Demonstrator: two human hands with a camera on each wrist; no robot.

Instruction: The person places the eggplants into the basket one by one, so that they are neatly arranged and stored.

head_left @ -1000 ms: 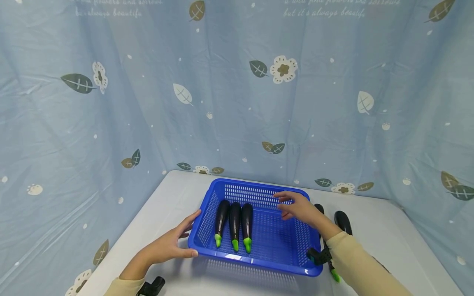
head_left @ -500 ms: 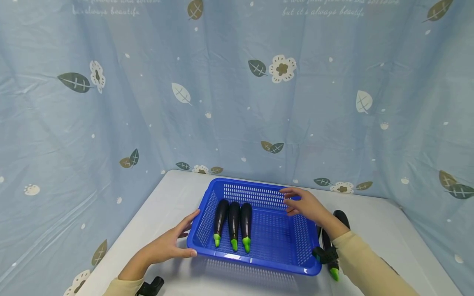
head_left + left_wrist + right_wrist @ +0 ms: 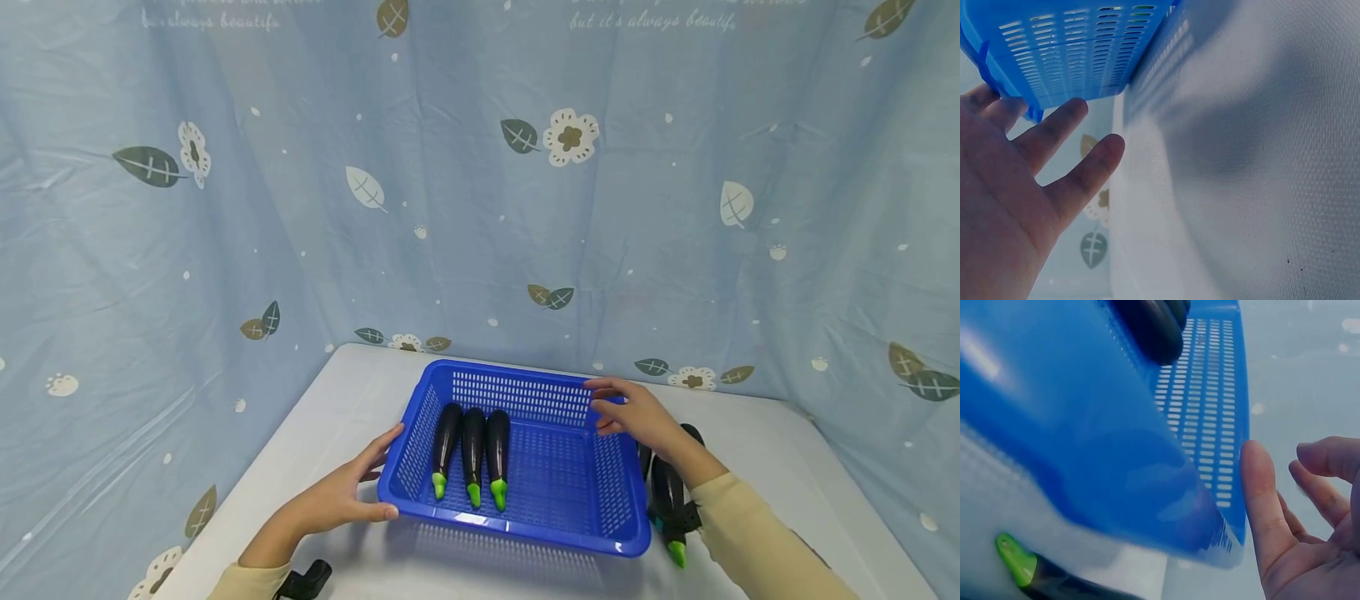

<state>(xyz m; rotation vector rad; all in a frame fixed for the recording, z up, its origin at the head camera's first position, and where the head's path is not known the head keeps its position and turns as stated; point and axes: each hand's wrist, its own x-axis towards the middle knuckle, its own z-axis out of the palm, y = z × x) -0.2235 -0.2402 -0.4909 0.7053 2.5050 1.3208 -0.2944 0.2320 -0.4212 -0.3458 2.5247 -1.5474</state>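
A blue plastic basket (image 3: 547, 475) with slotted walls holds three dark eggplants (image 3: 472, 450) with green stems, side by side in its left half. My left hand (image 3: 341, 500) is at the basket's left end, thumb by the near corner and fingertips along the rim. In the left wrist view its fingers (image 3: 1054, 134) are spread and extended by the basket's wall. My right hand (image 3: 637, 417) hovers over the basket's far right corner, fingers loosely bent with nothing between them. More eggplants (image 3: 667, 487) lie on the table right of the basket, partly hidden by my right arm.
The white table (image 3: 772, 467) extends on both sides of the basket. A blue leaf-patterned curtain (image 3: 465, 208) hangs behind the table and at its sides. Each wrist wears a black device, such as the left one (image 3: 303, 579).
My right hand has moved rightward from above the basket's inside to its right rim, holding nothing. The left hand, the basket and the three eggplants in it stay in place.
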